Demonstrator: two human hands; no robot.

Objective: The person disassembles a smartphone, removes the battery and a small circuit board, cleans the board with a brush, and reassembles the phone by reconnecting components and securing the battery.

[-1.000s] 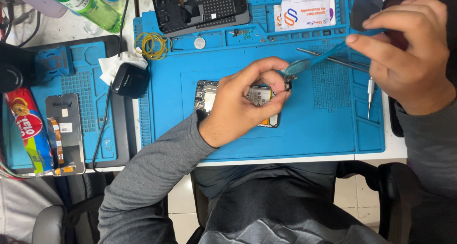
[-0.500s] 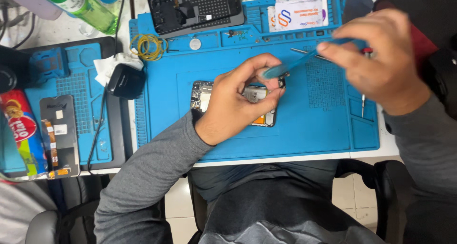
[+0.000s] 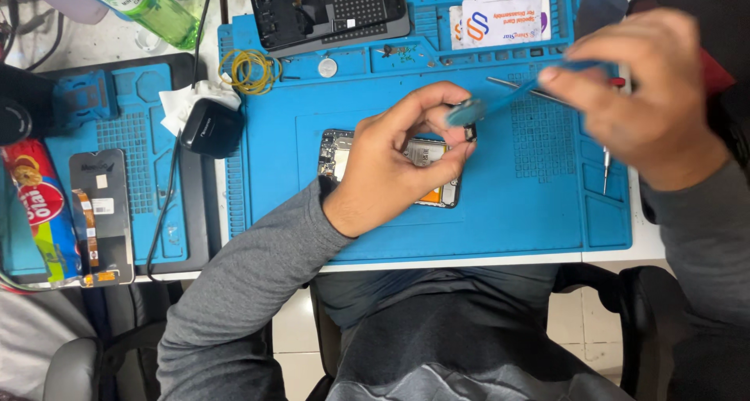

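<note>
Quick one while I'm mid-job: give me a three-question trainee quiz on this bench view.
1. True or false: the opened phone lies on the blue mat.
2. Which hand holds the blue tool? A) left B) right C) neither
3. What yellow thing lies coiled near the mat's top left corner?

Key:
1. True; the left hand steadies it there.
2. B; the right hand grips it, tip at the phone's upper edge.
3. The yellow rubber bands.
</note>
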